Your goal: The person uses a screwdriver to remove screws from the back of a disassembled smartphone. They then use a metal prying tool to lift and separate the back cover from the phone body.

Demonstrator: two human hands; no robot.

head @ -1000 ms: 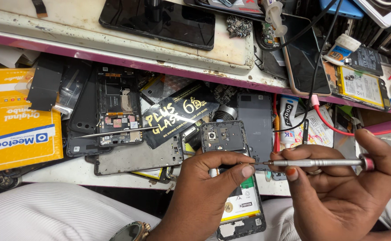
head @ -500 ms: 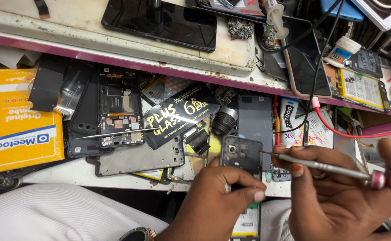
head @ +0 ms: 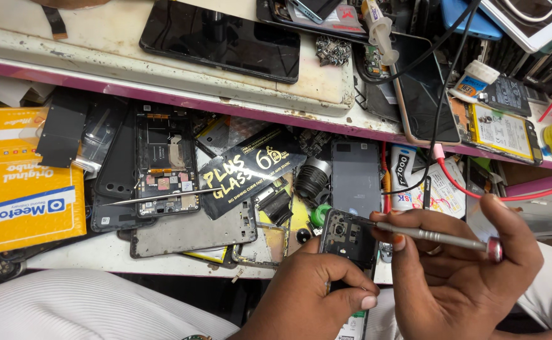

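My left hand (head: 310, 296) grips an opened black phone (head: 346, 239) by its lower part and holds it upright over my lap, camera end up. My right hand (head: 462, 277) holds a thin silver screwdriver (head: 433, 237) with a red end cap. Its tip rests on the phone's upper right edge. The phone's lower half is hidden behind my left fingers.
A low shelf carries a stripped phone frame (head: 166, 167), tweezers (head: 162, 196), a black glass-protector sleeve (head: 251, 170), a grey back cover (head: 356, 176) and an orange box (head: 21, 179). The upper bench (head: 99, 44) holds a dark phone (head: 222, 41), a battery (head: 500, 129) and cables.
Both hands have shifted right and a little lower with the phone. The screwdriver now slopes down to the right, its tip still at the phone's top edge.
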